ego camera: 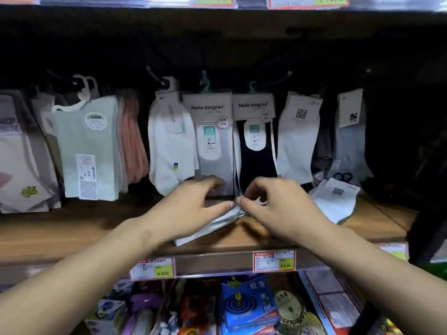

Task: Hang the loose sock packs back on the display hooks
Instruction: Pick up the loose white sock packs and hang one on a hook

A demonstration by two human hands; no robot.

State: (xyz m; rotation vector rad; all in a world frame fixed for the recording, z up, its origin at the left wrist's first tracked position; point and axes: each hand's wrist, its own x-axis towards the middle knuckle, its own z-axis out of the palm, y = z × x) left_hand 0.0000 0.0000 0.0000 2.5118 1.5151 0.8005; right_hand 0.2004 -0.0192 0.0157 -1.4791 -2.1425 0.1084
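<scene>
Your left hand (pixel 193 209) lay flat, fingers spread, pressing down on the white sock pack (pixel 217 226) that rested on the wooden shelf (pixel 72 228), so it pinned the pack rather than gripped it. Your right hand (pixel 273 204) was half curled just to the right of it, thumb and forefinger pinched together at the pack's far right end, where the thumbs of the two hands nearly met; something thin and white sat in that pinch, likely the pack's hanger tab, though the blur kept me from being sure.

The pack looked light, soft and floppy, a few folded socks that would sag and slide if you lifted them by the cloth. The stiff part was the card and plastic hanger at the top, so that was the place to hold, with the other hand under the body to stop it swinging.

A second loose pack (pixel 335 201) lay on the shelf well to the right, its card tilted up toward you. Behind your hands hung the row of packs, the grey pack (pixel 212 146) and the black pack (pixel 256 151) directly beyond your fingers, each on a display hook (pixel 281 78) in the dark at the back; the hook tips were thin and hard to see
</scene>
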